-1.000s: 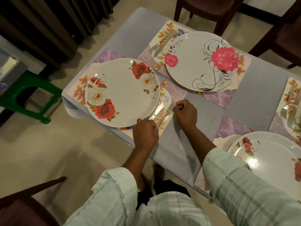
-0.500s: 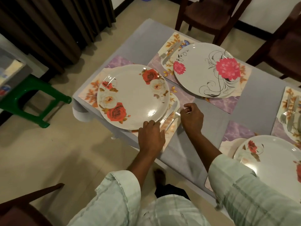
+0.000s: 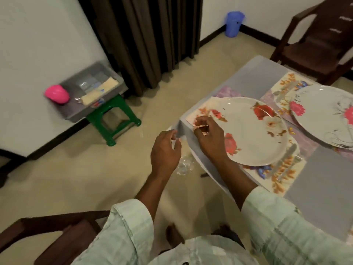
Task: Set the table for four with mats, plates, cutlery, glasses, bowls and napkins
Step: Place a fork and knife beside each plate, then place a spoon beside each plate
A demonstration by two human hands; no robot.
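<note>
Both hands hang loose and hold nothing: the left hand sits off the table corner, fingers softly curled, and the right hand hovers at the rose plate's nine o'clock rim, likely done squaring that place. At five o'clock of the plate, cutlery lies on the mat. Far off at ten o'clock, a grey tray on the green stool probably holds what comes next
</note>
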